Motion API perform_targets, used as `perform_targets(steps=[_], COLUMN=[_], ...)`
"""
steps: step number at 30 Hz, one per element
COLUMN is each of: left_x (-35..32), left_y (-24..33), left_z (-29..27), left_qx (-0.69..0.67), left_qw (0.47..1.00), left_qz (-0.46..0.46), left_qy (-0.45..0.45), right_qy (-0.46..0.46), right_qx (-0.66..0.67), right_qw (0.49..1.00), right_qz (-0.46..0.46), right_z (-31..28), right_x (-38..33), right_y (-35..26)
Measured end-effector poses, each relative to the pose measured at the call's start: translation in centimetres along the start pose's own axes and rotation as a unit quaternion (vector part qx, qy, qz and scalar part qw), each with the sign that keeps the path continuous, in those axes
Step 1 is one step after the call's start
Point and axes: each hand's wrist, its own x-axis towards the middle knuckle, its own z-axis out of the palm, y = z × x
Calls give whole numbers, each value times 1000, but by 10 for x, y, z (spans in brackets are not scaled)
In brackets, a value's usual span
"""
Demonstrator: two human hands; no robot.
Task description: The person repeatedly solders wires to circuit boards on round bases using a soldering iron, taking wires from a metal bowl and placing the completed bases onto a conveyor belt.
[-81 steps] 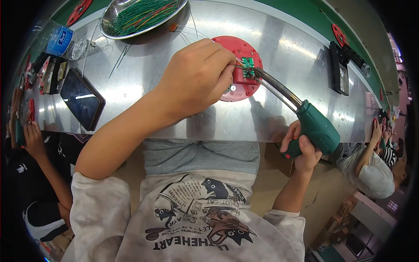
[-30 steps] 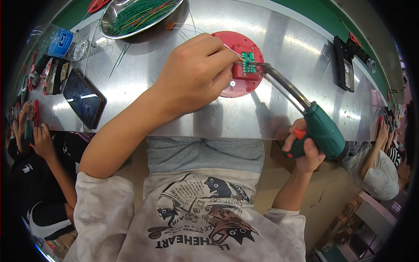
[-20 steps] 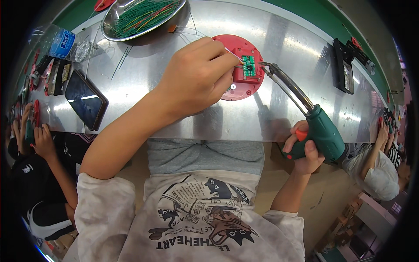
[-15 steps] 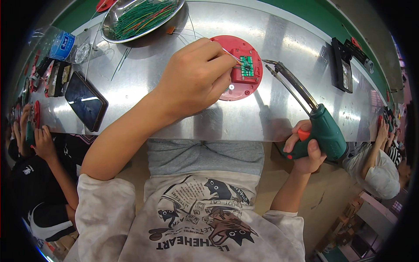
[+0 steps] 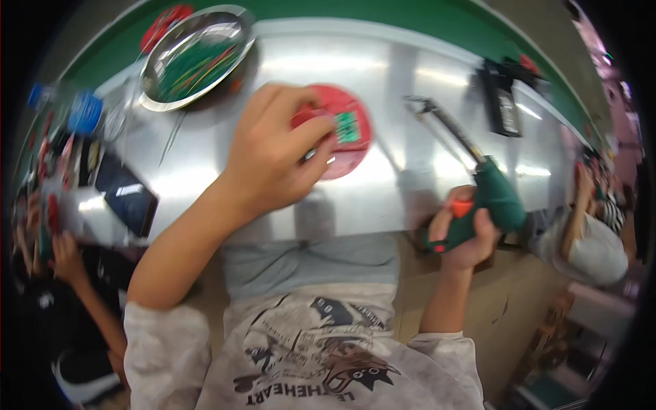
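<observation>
A: Right grip?
B: Wrapped around the green soldering gun at the near edge; its tip stood apart from the red disc.
A: Left grip?
B: Forearm angled inward, fingers bent over the disc's left side; blur, could not tell if anything was held.
A: Surface, room?
B: Disc lay on a shiny metal bench, wire bowl beyond; pale-shirted person off right.
</observation>
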Motion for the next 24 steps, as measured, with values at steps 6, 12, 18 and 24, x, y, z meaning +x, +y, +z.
perform_targets(steps=[6, 12, 18, 24], left_x=[3, 11, 23, 17], left_y=[15, 36, 19, 1], left_z=[-5, -17, -36, -40], left_qx=[60, -108, 106, 111], left_qw=[994, 967, 991, 993], left_qz=[-58, 178, 68, -5], left_qy=[-72, -146, -41, 23], right_qy=[50, 171, 234, 231], right_qx=[32, -29, 39, 20], right_qw=[998, 983, 971, 972], right_qz=[-30, -63, -20, -38], right_z=[6, 11, 16, 6], right_x=[16, 16, 23, 16], right_y=[-7, -11, -5, -1])
